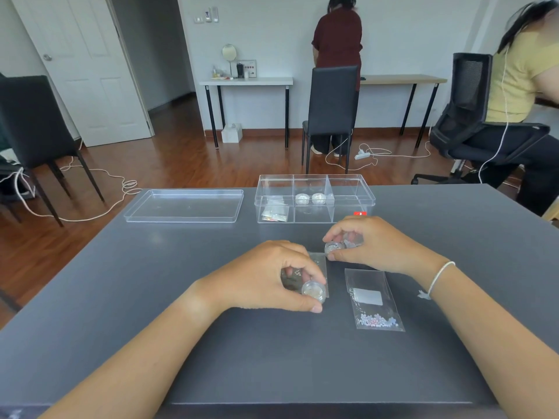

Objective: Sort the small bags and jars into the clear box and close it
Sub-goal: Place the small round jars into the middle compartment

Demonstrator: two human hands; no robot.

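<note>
Both forearms are bare, with no sleeves in view; the left hand (pixel 272 273) wears no ring or band; the right hand (pixel 372 246) is likewise unadorned; at the right wrist sits a thin white string bracelet (pixel 438 278), its knotted, frayed tail hanging off at about seven o'clock; nails are short and unpainted.

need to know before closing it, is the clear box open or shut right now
Open. The clear box has no cover on; its lid lies flat on the table, apart to its left.
</note>
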